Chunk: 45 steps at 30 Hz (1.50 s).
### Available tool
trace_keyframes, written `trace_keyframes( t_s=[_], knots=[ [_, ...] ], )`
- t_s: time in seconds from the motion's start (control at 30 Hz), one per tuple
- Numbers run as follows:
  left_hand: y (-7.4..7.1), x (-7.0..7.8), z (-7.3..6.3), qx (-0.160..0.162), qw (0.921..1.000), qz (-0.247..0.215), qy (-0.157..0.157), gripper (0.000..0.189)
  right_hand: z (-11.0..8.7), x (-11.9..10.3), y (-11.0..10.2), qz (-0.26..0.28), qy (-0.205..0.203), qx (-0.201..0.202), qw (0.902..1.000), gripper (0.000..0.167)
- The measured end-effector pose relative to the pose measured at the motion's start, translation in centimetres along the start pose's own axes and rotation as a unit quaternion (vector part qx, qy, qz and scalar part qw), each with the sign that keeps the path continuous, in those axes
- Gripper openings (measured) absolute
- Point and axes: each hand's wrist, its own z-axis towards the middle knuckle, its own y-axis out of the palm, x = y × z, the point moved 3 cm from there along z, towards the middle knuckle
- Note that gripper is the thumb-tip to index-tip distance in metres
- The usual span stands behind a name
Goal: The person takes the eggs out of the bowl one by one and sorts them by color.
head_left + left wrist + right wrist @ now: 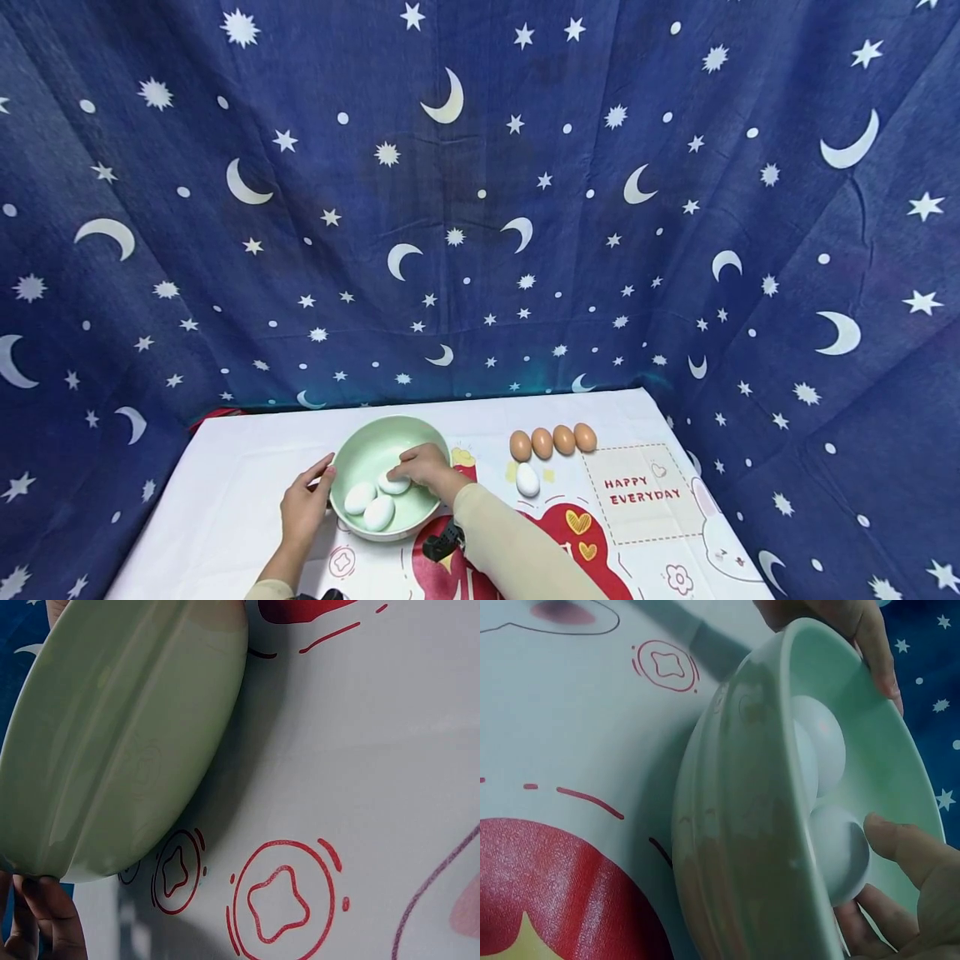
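Note:
A pale green bowl (397,435) sits at the left part of the table. My left hand (303,504) grips its left rim, thumb on the inner side and fingers (46,919) against the outside. Inside the bowl, my right hand (429,468) holds a white egg (840,855) between thumb and fingers. Two other white eggs, a left one (360,497) and a nearer one (378,513), lie close beside it in the bowl. In the right wrist view, the bowl's near wall partly hides the eggs.
Right of the bowl, several brown eggs (542,443) form a row, with one white egg (527,480) just in front of them. A white printed tablecloth (660,533) covers the table. A blue curtain (480,333) with moons and stars hangs behind and at the sides.

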Motion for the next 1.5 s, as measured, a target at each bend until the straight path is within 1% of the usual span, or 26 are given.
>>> trace_keyframes(
  t_s=[0.1, 0.27, 0.4, 0.6, 0.77, 0.87, 1.03, 1.13, 1.23, 1.37, 1.5],
  knots=[
    [0.0, 0.0, 0.0, 0.001, 1.0000, 0.000, 0.000, 0.044, -0.3, -0.2, 0.0, 0.008, 0.008, -0.008, 0.9999, 0.038],
    [0.0, 0.1, 0.0, 0.004, 1.0000, 0.003, -0.002, 0.044, -0.7, -0.5, 0.0, 0.012, 0.019, -0.018, 0.9996, 0.030],
    [-0.1, 0.3, 0.0, 0.002, 1.0000, 0.003, -0.002, 0.046, -0.8, -0.7, -0.1, 0.004, 0.021, -0.015, 0.9996, 0.024],
    [-0.1, 0.4, 0.0, 0.004, 1.0000, 0.000, 0.000, 0.044, -0.5, -0.5, 0.0, 0.012, 0.020, -0.013, 0.9996, 0.024],
    [0.0, 0.5, 0.1, 0.011, 0.9999, -0.004, 0.009, 0.040, -0.4, -0.4, -0.1, 0.038, 0.021, -0.018, 0.9989, 0.024],
    [0.0, 0.6, 0.1, 0.010, 0.9999, -0.002, 0.011, 0.041, -0.4, -0.4, -0.2, 0.050, 0.025, -0.017, 0.9983, 0.023],
    [0.0, 0.5, 0.1, 0.007, 0.9999, -0.001, 0.011, 0.041, -0.4, -0.3, -0.2, 0.077, 0.025, -0.022, 0.9964, 0.017],
    [0.1, 0.4, 0.1, 0.005, 0.9999, -0.002, 0.011, 0.041, -0.1, -0.1, -0.1, 0.107, 0.029, -0.024, 0.9935, 0.016],
    [0.1, 0.3, 0.1, 0.005, 0.9999, -0.003, 0.009, 0.042, 0.3, 0.1, -0.1, 0.127, 0.027, -0.030, 0.9911, 0.021],
    [0.1, 0.2, 0.1, 0.007, 1.0000, -0.001, 0.003, 0.043, 0.6, 0.3, -0.2, 0.152, 0.025, -0.049, 0.9868, 0.028],
    [0.0, 0.1, 0.0, 0.006, 1.0000, 0.003, -0.003, 0.044, 0.2, 0.2, -0.4, 0.185, 0.025, -0.070, 0.9799, 0.026]
  ],
)
